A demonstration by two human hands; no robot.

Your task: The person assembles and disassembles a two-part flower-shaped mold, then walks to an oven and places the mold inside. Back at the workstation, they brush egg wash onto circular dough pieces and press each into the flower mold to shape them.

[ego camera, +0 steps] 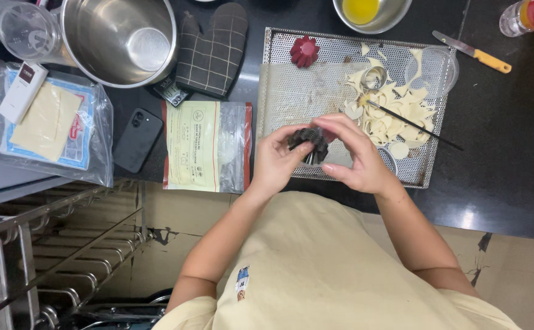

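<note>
Black countertop (511, 134), crowded, seen from above. Near the front edge, a perforated metal tray (279, 79), strewn on its right half with pale dough scraps (395, 113), a thin dark stick (413, 125) lying across them, a round metal cutter (374, 77) among them. Red fluted mould (304, 50) at the tray's far rim; clear plastic lid (432, 68) at its far right corner.

Left hand (274, 162) and right hand (355, 153) together over the tray's near edge, fingers closed on a dark fluted mould (310, 140) pinched between them, held just above the tray and partly hidden by the right thumb and fingers.

Left of the tray: printed zip pouch (206, 145), black phone (137, 139), checked oven mitt (212, 52), steel pot (120, 38), clear cup (25, 30), bagged pastry sheets (50, 125) with a small white box (22, 91) on top. Beyond the tray: metal bowl (371, 12) with yellow liquid. Far right: yellow-handled knife (475, 54), bottle (533, 15). Wire rack (53, 244) below the counter, lower left.
</note>
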